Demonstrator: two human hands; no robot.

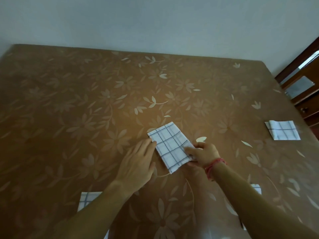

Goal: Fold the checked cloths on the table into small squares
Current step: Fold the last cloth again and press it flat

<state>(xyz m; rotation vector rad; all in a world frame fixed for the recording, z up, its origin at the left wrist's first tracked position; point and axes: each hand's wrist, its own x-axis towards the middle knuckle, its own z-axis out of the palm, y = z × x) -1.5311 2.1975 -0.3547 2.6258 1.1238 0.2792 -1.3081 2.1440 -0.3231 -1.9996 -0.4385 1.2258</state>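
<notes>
A white cloth with dark checks (170, 145) lies folded into a narrow rectangle in the middle of the brown flowered table (86, 100). My left hand (138, 163) lies flat beside its left edge, fingertips touching the cloth. My right hand (202, 154) pinches the cloth's right edge between thumb and fingers; a red thread band circles that wrist. A second checked cloth (283, 132) sits folded into a small square at the right. Parts of two more checked cloths show under my arms, one near the left forearm (87, 199), one behind the right forearm (257, 188).
A pale wall rises behind the table's far edge. Dark wooden furniture (303, 94) with a drawer knob stands past the table's right corner.
</notes>
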